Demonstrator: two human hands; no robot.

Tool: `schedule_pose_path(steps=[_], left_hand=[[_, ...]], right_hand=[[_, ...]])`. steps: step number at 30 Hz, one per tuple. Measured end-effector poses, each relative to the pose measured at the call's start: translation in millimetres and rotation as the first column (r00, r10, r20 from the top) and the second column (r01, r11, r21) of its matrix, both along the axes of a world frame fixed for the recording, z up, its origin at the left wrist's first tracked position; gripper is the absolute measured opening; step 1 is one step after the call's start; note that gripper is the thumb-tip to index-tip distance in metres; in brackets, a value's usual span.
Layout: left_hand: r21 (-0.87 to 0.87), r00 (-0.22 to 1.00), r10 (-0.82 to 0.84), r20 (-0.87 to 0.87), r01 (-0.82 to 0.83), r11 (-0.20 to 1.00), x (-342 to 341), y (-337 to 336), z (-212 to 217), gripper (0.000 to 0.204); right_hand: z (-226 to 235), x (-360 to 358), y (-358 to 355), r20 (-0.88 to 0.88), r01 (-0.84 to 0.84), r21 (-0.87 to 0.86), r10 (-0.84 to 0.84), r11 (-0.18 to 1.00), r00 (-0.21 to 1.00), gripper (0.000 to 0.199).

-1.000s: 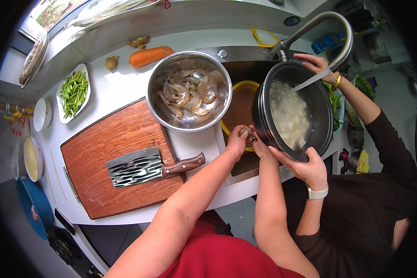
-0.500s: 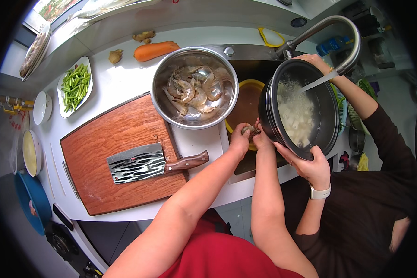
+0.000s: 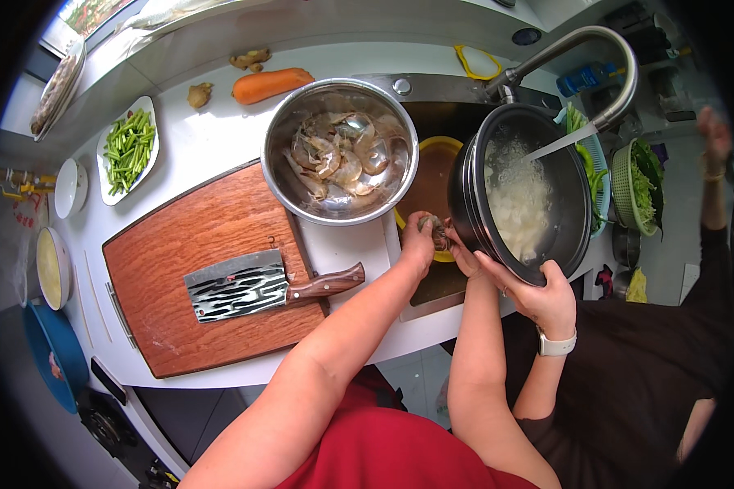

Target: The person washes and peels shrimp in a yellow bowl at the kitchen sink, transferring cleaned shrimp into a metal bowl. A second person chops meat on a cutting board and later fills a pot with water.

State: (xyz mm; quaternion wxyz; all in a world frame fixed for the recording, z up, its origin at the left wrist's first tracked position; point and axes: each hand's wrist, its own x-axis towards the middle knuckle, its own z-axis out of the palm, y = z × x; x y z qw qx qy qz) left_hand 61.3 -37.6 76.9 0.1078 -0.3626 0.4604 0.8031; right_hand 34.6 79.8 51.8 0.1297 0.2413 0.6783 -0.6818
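Item — shrimp [image 3: 439,231], small and grey-brown, pinched between our left hand [image 3: 417,238] and right hand [image 3: 462,254], both clenched on it over the yellow basin [image 3: 442,148] in the sink. Landmark: steel bowl [image 3: 340,149] of shrimp on the tabletop [image 3: 204,130].

- Just right of the bowl: our hands, touching each other.
- Further right: black pot [image 3: 520,191] of rice under running tap water, tilted, gripped by another person's hand [image 3: 540,297].
- Below-left of the bowl: cleaver [image 3: 253,284] on a wooden board [image 3: 187,277].

Risks, as we judged them: the pot's rim sat against our right hand — a nudge could spill rice water; the wet shrimp could slip into the basin.
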Motion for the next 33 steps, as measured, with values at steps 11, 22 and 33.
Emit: schedule_pose_path(steps=[11, 22, 33], left_hand=[[-0.140, 1.000, 0.019, -0.023, -0.022, 0.990, 2, 3, -6, 0.017], [-0.117, 0.999, 0.004, -0.051, -0.010, 0.993, 1, 4, -16, 0.019], [-0.029, 0.998, 0.023, -0.057, -0.025, 0.999, 0, 9, -26, 0.021]], right_hand=[[-9, -7, 9, -0.033, 0.114, 0.026, -0.113, 0.993, 0.993, 0.028], [10, -8, -5, 0.051, 0.059, -0.007, -0.058, 0.998, 0.997, 0.030], [-17, -1, 5, -0.086, -0.266, -0.237, 0.253, 0.934, 0.964, 0.051]])
